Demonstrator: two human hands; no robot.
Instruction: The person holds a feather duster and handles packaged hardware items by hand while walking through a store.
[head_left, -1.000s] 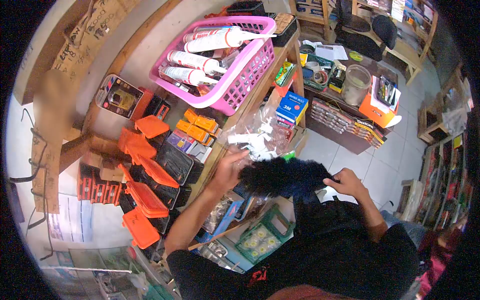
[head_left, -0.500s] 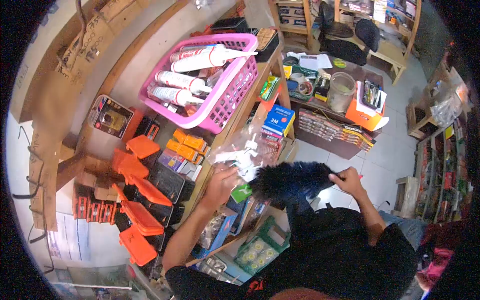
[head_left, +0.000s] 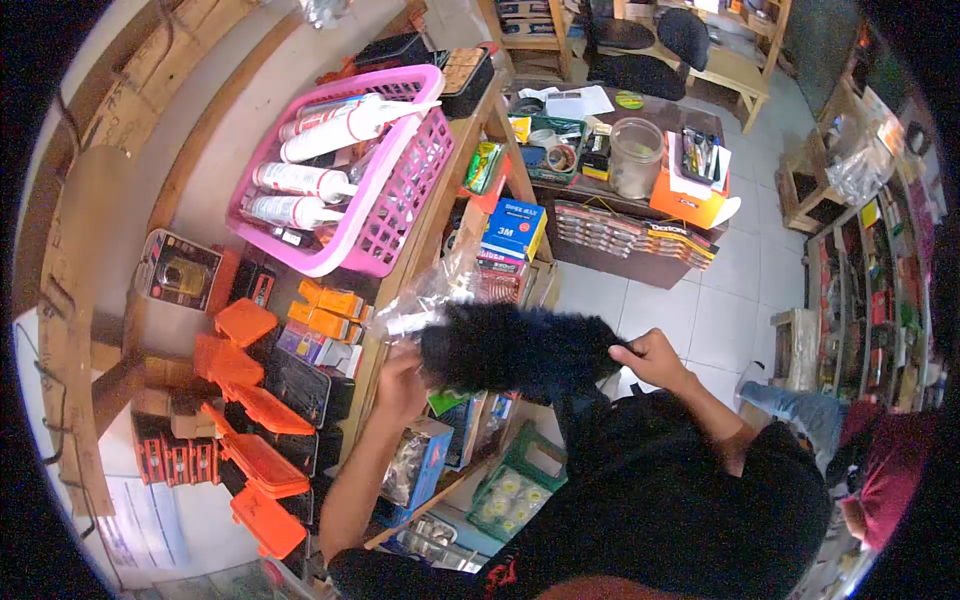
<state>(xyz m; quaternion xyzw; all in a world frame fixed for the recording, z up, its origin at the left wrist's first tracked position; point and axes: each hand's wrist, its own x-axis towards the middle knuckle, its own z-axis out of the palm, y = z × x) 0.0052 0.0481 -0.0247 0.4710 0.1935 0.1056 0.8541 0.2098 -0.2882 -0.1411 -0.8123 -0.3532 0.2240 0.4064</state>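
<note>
A black fluffy duster (head_left: 525, 348) stretches across in front of my chest. At its right end, my right hand (head_left: 652, 362) is closed around it with the thumb on top. My left hand (head_left: 402, 385) is closed just left of the duster, at the lower end of a clear plastic bag (head_left: 428, 295) with something white in it. The duster's bristles hide part of the bag and lie close to my left fingers.
A pink basket (head_left: 345, 250) of white sealant tubes (head_left: 335, 135) stands on the wooden shelf to the left. Below are orange-lidded boxes (head_left: 262, 460) and small orange packs (head_left: 325, 312). A blue 3M box (head_left: 515, 228) sits beyond the bag. A person in jeans (head_left: 800, 412) is at right.
My view has shifted, so the surroundings sit further left. The duster has moved left against the bag and now covers most of the white contents seen before.
</note>
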